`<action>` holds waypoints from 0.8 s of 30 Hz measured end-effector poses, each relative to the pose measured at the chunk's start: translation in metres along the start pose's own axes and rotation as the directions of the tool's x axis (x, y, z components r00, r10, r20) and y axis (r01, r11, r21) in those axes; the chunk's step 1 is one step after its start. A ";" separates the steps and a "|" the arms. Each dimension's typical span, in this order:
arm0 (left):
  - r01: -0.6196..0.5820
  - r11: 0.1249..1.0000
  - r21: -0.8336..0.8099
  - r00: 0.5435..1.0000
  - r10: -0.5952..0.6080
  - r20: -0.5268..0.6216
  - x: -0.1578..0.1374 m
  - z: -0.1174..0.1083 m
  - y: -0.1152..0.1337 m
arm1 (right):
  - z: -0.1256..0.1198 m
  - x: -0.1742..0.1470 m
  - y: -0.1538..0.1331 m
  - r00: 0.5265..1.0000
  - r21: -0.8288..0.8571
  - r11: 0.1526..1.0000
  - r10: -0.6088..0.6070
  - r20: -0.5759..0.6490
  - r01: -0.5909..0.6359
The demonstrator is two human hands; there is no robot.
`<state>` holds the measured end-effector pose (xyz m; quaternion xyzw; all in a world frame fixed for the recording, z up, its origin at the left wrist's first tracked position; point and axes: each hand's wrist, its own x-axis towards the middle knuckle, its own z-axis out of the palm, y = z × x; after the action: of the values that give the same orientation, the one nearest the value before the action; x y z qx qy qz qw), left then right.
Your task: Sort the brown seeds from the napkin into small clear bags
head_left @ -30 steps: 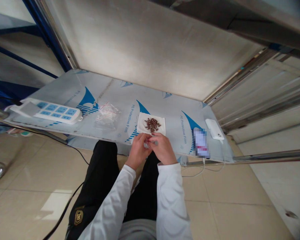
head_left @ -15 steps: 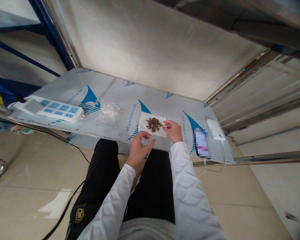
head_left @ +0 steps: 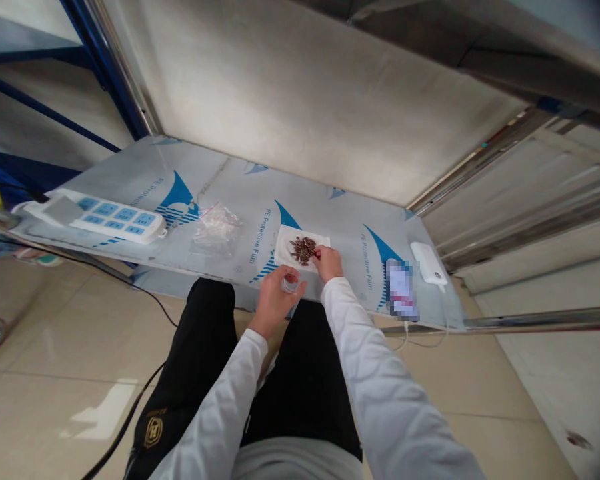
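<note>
Nearest me, at the counter's front edge, the left hand (head_left: 275,299) held a small clear cup (head_left: 291,283), fingers and thumb curved round its sides, presumably to steady it while leaving the mouth uncovered. The right hand (head_left: 330,261) reached just beyond, its fingers bunched low at the right edge of a pile of brown pieces (head_left: 303,249); I could not tell whether they had closed on one. The pile lay on a white paper napkin (head_left: 283,243), likely so that such small things stayed together and stood out.

The cup looked like thin, glossy plastic, round-walled. The pieces were short, dark little rods, heaped loosely; the napkin was matt, soft and squarish. Beneath it, the counter (head_left: 340,223) wore smooth grey film printed in blue. Leftward lay crinkled transparent bags (head_left: 216,233), and farther left a hard white power strip (head_left: 117,219).
</note>
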<state>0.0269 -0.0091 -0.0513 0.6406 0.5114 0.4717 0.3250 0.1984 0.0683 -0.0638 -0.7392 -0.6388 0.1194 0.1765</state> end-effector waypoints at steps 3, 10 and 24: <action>0.009 1.000 0.004 1.000 -0.009 0.020 0.000 0.000 0.000 | 0.001 0.000 0.002 0.999 0.064 0.998 0.017 -0.032 -0.015; 0.009 1.000 0.001 0.999 -0.009 0.032 0.002 0.004 -0.004 | -0.011 -0.004 0.006 0.992 0.316 0.947 0.092 -0.089 -0.059; -0.033 0.999 -0.011 0.994 0.034 0.108 0.008 0.008 0.004 | -0.054 -0.087 -0.057 0.980 0.809 0.579 -0.081 0.183 -0.103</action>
<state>0.0360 -0.0023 -0.0483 0.6720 0.4801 0.4441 0.3474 0.1552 -0.0164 0.0050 -0.5637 -0.5224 0.4738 0.4300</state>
